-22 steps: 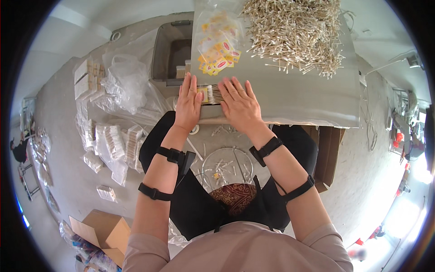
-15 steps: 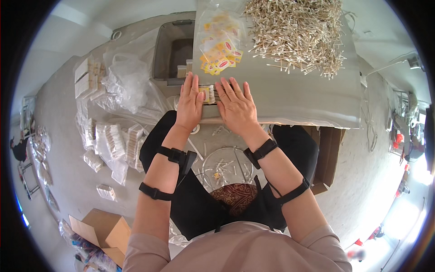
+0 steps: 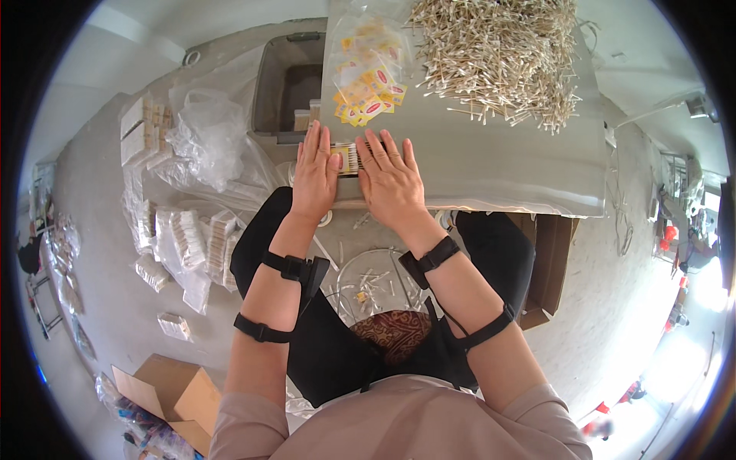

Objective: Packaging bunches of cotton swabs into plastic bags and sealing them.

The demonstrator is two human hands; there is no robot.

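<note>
A small pack of cotton swabs with a yellow card [image 3: 346, 159] lies near the front edge of the grey table [image 3: 506, 172]. My left hand [image 3: 313, 184] rests flat over its left end, fingers stretched out and pointing away from me. Over the right end lies my right hand [image 3: 392, 184], also flat, its fingers slightly spread. Only the middle of the pack shows between them. Just beyond are yellow-and-white printed cards [image 3: 372, 96], partly in a clear plastic bag. A large heap of loose cotton swabs [image 3: 498, 61] covers the far part of the table.
A grey plastic bin [image 3: 264, 92] with a few small packs stands left of the table. Clear bags [image 3: 211, 138] and stacks of swab packs [image 3: 188, 238] lie on the floor at left. Cardboard boxes [image 3: 165, 391] [image 3: 553, 268] sit at lower left and under the table.
My right hand has come a little closer to the left and covers more of the pack. The whole view has shifted slightly.
</note>
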